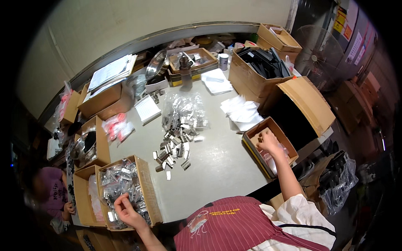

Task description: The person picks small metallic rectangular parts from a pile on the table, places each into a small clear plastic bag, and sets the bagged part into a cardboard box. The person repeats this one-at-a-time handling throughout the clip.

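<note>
My left hand hovers over a cardboard box filled with small clear bags of shiny metal parts. Its fingers are loosely bent and a little apart, with nothing visible in them. On the right, my right hand reaches into a small open cardboard box. The fingers there are drawn together, and what they hold, if anything, is hidden. Some clear plastic lies in that box beneath my wrist. Between my hands, a pile of loose metal pieces spreads from a large clear plastic bag on the grey table.
White paper sheets lie beyond the right-hand box. Behind them stands a large carton of black parts. Red-and-white bags and a white pad lie left of the pile. A dark bottle stands at the back. Another person sits far left.
</note>
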`<state>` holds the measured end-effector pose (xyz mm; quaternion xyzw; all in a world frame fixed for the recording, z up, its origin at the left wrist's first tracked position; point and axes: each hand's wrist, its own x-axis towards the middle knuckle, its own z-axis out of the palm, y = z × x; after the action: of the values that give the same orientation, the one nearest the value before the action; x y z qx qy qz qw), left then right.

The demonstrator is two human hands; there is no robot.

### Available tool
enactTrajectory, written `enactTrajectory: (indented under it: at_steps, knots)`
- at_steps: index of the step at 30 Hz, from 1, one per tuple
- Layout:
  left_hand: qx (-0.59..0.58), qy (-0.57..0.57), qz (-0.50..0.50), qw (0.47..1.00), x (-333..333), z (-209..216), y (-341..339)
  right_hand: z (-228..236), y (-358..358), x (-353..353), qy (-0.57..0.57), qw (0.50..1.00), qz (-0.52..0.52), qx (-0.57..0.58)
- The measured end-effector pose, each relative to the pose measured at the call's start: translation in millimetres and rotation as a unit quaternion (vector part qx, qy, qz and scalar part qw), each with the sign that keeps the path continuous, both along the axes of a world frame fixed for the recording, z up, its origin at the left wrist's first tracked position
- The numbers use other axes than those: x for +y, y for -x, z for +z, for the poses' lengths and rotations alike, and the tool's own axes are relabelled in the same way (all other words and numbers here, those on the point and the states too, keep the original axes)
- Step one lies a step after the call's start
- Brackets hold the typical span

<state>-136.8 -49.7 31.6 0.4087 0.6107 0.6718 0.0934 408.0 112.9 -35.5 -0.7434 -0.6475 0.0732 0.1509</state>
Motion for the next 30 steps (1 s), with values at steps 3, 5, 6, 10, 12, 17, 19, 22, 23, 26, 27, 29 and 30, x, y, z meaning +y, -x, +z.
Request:
enactTrajectory:
  at_steps: [3, 5, 6, 10, 12, 17, 19, 22, 23, 26, 27, 29, 30]
  knots:
    - [-0.013, 0.006, -0.092, 0.996, 19, 6, -32, -6, -32, -13, 0.117, 0.974, -0.001, 0.194]
    - [-0.019, 0.021, -0.141, 0.99, 26, 10, -51, -5, -35, -18, 0.092, 0.958, 0.006, 0.271]
    - [-0.022, 0.029, -0.165, 0.986, 29, 11, -59, -5, -37, -22, 0.047, 0.969, 0.005, 0.243]
    - [-0.01, 0.077, -0.217, 0.973, 36, 5, -79, 5, -37, -27, -0.13, 0.971, 0.043, 0.196]
    - [-0.006, 0.093, -0.229, 0.969, 39, 3, -91, 8, -40, -30, -0.197, 0.952, 0.072, 0.221]
    - [-0.046, 0.122, -0.281, 0.951, 42, -3, -124, 54, 24, -40, -0.153, 0.84, 0.052, 0.518]
    - [-0.003, 0.133, -0.332, 0.934, 46, -3, -142, 67, 55, -47, -0.136, 0.852, 0.108, 0.493]
    - [0.09, 0.153, -0.366, 0.913, 49, 4, -166, 64, 64, -30, -0.209, 0.937, 0.18, 0.215]
    - [0.124, 0.148, -0.376, 0.906, 50, 5, -170, 54, 53, -18, -0.214, 0.95, 0.172, 0.149]
    - [0.109, 0.169, -0.37, 0.907, 46, -7, -166, 7, 5, 4, -0.182, 0.983, 0.026, 0.022]
    - [0.106, 0.172, -0.359, 0.911, 45, -10, -163, -3, -11, 6, -0.062, 0.998, -0.014, -0.015]
    - [0.107, 0.206, -0.354, 0.906, 42, -21, -150, 11, -15, -3, 0.141, 0.99, 0.003, 0.007]
    - [0.107, 0.223, -0.353, 0.902, 42, -26, -144, 13, -16, -6, 0.147, 0.981, 0.005, 0.125]
